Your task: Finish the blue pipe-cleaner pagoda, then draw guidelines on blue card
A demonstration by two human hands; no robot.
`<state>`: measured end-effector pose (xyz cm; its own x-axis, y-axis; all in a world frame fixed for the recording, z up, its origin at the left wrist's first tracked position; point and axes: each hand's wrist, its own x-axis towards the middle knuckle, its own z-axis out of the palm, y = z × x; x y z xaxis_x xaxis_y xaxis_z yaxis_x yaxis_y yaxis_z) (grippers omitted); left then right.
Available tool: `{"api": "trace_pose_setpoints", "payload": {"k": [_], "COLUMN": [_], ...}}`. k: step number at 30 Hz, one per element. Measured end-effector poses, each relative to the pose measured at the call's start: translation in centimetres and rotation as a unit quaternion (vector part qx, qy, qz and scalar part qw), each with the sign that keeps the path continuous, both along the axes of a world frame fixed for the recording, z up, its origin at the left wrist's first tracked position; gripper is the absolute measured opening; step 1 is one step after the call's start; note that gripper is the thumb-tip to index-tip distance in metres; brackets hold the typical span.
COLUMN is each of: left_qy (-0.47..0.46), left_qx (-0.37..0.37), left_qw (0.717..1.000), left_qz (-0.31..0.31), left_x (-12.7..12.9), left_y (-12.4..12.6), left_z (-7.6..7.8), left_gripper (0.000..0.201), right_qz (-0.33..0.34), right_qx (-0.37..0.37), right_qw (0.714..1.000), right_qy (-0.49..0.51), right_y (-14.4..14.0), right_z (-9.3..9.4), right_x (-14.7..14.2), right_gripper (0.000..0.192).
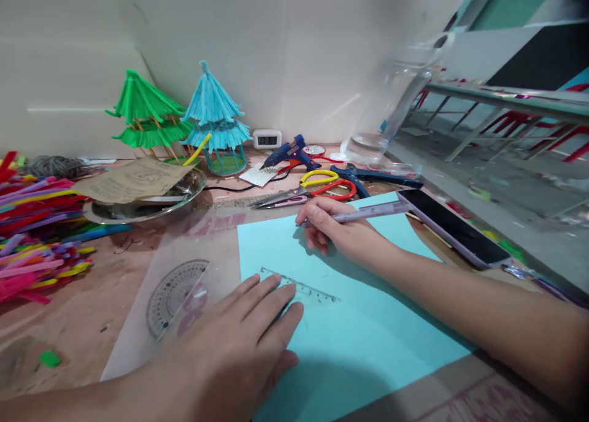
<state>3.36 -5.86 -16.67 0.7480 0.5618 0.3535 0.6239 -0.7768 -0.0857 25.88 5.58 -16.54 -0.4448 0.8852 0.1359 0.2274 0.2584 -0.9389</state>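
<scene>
head view, one frame. writing: brown printed paper sheet on the round metal tray carries dark print, too small to read; small white digital display by the wall shows no legible figures.

item 1: left hand, flat, fingers spread and extended, pressing on the near end of the clear plastic ruler; nothing gripped.

item 2: clear plastic ruler, lying on the light blue paper sheet, long axis running from near left to far right across the sheet.

item 3: right hand, fingers closed around the pale lilac pen; tip points left and down toward the sheet's far edge, barrel runs out to the right, almost level.

item 4: light blue paper sheet, flat on the table, under both hands.

nearby: clear semicircular protractor left of the sheet; dark-screened smartphone just right of it; yellow-handled scissors, red-handled scissors, blue glue gun beyond; green stick pavilion model and blue stick pavilion model by the wall; heap of coloured pipe cleaners far left.
</scene>
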Motion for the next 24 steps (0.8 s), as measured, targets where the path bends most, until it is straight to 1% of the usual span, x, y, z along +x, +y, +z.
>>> {"api": "trace_pose_setpoints", "payload": {"k": [3,6,9,12,14,24], "left_qy": [0.018,0.04,0.037,0.046,0.05,0.029], "left_qx": [0.02,0.045,0.056,0.066,0.064,0.035], "left_qw": [1.0,0.998,0.998,0.997,0.996,0.998], "left_qz": [0.002,-0.003,0.0,-0.024,-0.038,-0.035], "left_x": [0.1,0.1,-0.4,-1.0,-1.4,-1.5], "left_y": [-0.1,-0.3,-0.3,-0.1,0.0,0.1], "left_z": [-0.3,-1.0,-1.6,-1.7,-1.7,-1.9], "left_gripper": [0.04,0.038,0.036,0.033,0.035,0.038], "right_qz": [0.001,0.002,0.003,-0.004,-0.008,-0.008], "right_qx": [-0.004,-0.006,-0.008,-0.013,-0.013,-0.003], "right_qw": [1.0,1.0,1.0,1.0,0.999,1.0], "right_qy": [-0.003,-0.009,-0.013,-0.022,-0.028,-0.028], "right_y": [-0.1,-0.3,-0.4,-0.4,-0.3,-0.2], "right_z": [-0.1,0.0,0.1,0.3,0.3,0.1], "right_x": [0.2,0.4,0.4,0.4,0.4,0.2], "right_gripper": [0.042,0.041,0.04,0.04,0.041,0.041]}}
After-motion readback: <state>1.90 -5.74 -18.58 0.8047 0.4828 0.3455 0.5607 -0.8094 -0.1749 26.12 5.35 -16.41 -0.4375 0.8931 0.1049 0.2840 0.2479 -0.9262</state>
